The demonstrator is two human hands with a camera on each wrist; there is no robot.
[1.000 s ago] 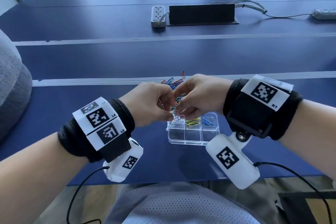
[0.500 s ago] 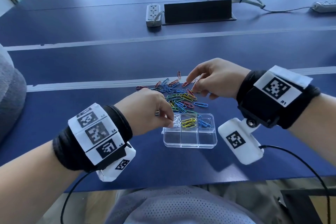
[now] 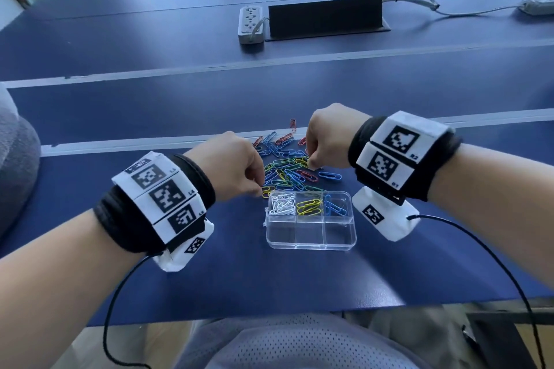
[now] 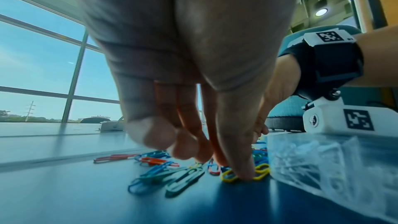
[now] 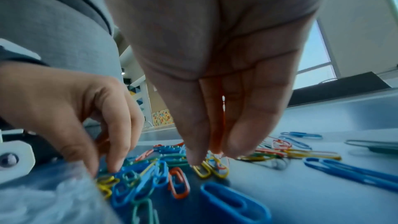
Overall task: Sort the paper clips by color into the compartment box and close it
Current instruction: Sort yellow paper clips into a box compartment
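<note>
A clear compartment box (image 3: pixel 311 244) lies open on the blue table. Its far row holds white clips (image 3: pixel 281 206), yellow clips (image 3: pixel 308 207) and blue clips (image 3: pixel 334 207); the near row is empty. Behind it spreads a pile of mixed coloured paper clips (image 3: pixel 287 166). My left hand (image 3: pixel 261 190) is down at the pile's near left edge, thumb (image 4: pixel 245 173) pressed on a yellow clip (image 4: pixel 261 170), fingers curled behind it. My right hand (image 3: pixel 310 162) pinches another yellow clip (image 5: pixel 202 170) at the pile's right side; that clip still touches the table.
A white power strip (image 3: pixel 250 24) and a black cable cover (image 3: pixel 326 19) sit at the far middle of the table, with a second strip (image 3: pixel 539 7) at the far right. Wrist camera cables (image 3: pixel 479 246) trail off the near edge.
My hands parted above the box. The left moved from the white compartment to the pile's near edge. The right reached to the far side, then came back to the right side.
</note>
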